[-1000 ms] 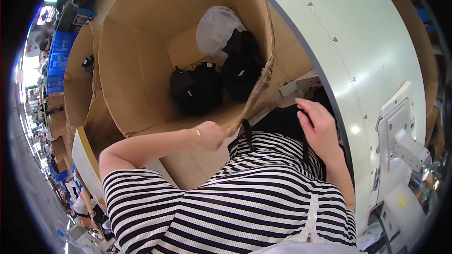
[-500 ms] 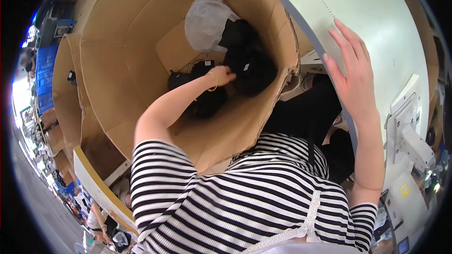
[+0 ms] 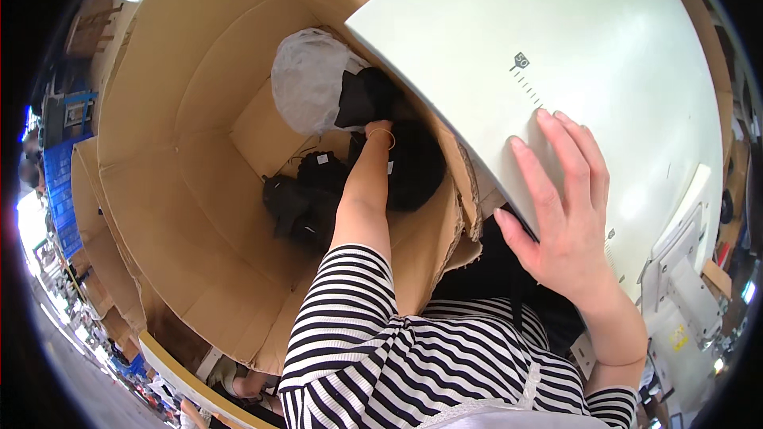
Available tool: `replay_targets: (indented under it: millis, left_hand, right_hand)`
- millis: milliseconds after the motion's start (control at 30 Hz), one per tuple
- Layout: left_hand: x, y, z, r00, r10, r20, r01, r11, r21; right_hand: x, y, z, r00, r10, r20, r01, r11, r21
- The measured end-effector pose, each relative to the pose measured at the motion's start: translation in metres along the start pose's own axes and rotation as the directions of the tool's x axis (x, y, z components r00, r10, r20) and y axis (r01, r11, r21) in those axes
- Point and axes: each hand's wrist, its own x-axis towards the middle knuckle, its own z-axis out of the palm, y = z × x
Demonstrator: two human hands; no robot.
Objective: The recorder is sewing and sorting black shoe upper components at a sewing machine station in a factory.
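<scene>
Black fabric pieces (image 3: 415, 160) lie heaped inside a cardboard box (image 3: 159, 159), against a translucent plastic bag (image 3: 302, 83); because they overlap, lifting one could drag its neighbours or the bag along. They lie right at the left hand (image 3: 380, 126), whose grip is hidden and cannot be told, while the right hand (image 3: 566, 218) spreads its fingers over the white worktop (image 3: 453, 40)

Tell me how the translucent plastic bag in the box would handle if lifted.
The translucent plastic bag looks thin and crinkled, so probably floppy. Its sheer film suggests little weight, unless something is inside. Black cloth overlaps its edge and might drag along.
</scene>
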Motion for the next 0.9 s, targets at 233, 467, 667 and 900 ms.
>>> replay_targets:
  millis: [233,467,667,900]
  left_hand:
    - [-0.024,0.08,-0.08,0.905,0.382,-0.185,-0.265,0.848,0.458]
    - [-0.248,0.178,-0.192,0.808,0.561,0.181,-0.535,0.826,-0.176]
    - [-0.438,0.196,-0.311,0.487,0.873,-0.015,-0.867,0.481,-0.134]
    - [-0.629,0.137,-0.335,-0.127,0.99,-0.057,-0.962,-0.108,0.251]
  right_hand:
    - [-0.003,0.0,-0.01,1.0,-0.003,0.024,0.001,0.997,0.071]
    - [-0.024,0.01,-0.008,0.996,0.01,-0.09,-0.012,1.0,-0.019]
    - [-0.041,0.011,-0.004,0.968,-0.068,-0.243,0.065,0.998,-0.021]
    - [-0.067,0.0,-0.022,0.873,-0.007,-0.487,0.158,0.95,0.27]
